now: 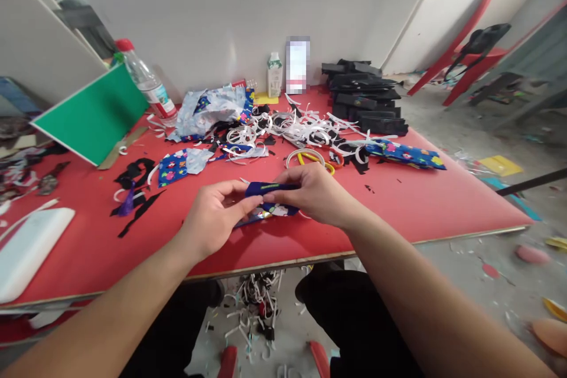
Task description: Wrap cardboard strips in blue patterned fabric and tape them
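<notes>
Between my two hands, just above the front of the red table (381, 207), is a folded piece of dark blue printed fabric (284, 210) with a small green mark on its upper strip. My left hand (218, 215) pinches its left end between thumb and fingers. Its right side is gripped by my right hand (316, 194), thumb in front and fingers behind. Some of the fabric is hidden by the fingers. Right behind my right hand lie white and yellow rings (305, 158). A blue patterned fabric piece (172, 168) rests beyond my left hand.
Tangled white strips (305, 127) cover the table's middle. A stack of black pieces (361, 94) stands back right, near a patterned fabric bundle (405, 153). A plastic bottle (150, 88), green board (95, 115), carton-like bottle (274, 75) and lit phone (297, 65) stand behind. A white device (35, 251) lies left.
</notes>
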Available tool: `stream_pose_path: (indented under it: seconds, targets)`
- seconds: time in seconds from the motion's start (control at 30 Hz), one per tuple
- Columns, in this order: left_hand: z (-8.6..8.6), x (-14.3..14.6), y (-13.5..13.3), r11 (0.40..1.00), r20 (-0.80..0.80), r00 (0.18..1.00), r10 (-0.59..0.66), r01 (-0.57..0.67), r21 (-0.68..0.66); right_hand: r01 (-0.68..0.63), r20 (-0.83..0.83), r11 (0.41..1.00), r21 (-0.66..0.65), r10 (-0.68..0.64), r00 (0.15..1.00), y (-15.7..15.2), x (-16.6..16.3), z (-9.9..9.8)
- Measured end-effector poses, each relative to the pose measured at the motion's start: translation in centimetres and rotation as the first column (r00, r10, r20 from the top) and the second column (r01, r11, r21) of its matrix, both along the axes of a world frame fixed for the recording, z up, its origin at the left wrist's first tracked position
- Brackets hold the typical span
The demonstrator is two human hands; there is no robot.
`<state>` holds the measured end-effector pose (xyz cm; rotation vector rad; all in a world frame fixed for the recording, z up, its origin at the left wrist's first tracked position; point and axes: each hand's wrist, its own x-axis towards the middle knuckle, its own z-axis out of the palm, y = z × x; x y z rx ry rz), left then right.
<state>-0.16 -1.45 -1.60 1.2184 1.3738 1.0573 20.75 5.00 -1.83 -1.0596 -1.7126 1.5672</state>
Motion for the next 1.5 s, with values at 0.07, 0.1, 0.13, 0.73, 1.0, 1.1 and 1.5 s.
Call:
stream_pose_path:
  seconds: [0.07, 0.1, 0.13, 0.73, 1.0, 1.1, 1.5]
  targets:
    - [0.1, -0.3, 0.2, 0.998, -0.022, 0.999, 0.037, -0.038, -0.054, 0.002, -0.068, 0.998, -0.070, -0.007, 0.998, -0.1, -0.2, -0.4]
    - [0.2, -0.6, 0.2, 0.995, -0.042, 0.997, 0.064, -0.067, -0.074, 0.010, -0.094, 0.993, -0.118, -0.021, 0.995, -0.1, -0.2, -0.6]
    - [0.3, -1.0, 0.1, 0.992, -0.066, 0.994, 0.085, -0.091, -0.090, 0.024, -0.114, 0.986, -0.164, -0.043, 0.993, 0.0, -0.2, -0.7]
    - [-0.7, -3.4, -2.6, 0.998, -0.502, 0.862, -0.063, 0.057, -0.027, 0.075, 0.242, 0.991, 0.115, -0.101, 0.965, -1.6, -2.4, -2.2]
    - [-0.9, -3.6, -2.8, 0.995, -0.569, 0.817, -0.093, 0.092, -0.031, -0.101, 0.439, 0.962, 0.255, -0.023, 0.898, -2.1, -2.5, -1.3]
    - [-0.8, -3.6, -3.0, 0.997, -0.580, 0.810, -0.079, 0.080, -0.023, -0.115, 0.411, 0.954, 0.275, -0.008, 0.912, -2.0, -2.1, -1.3]
    - [0.2, -3.0, -3.9, 0.965, -0.582, 0.813, 0.031, 0.127, 0.229, 0.068, 0.195, 0.923, 0.378, -0.151, 0.969, -1.2, 0.2, 0.0]
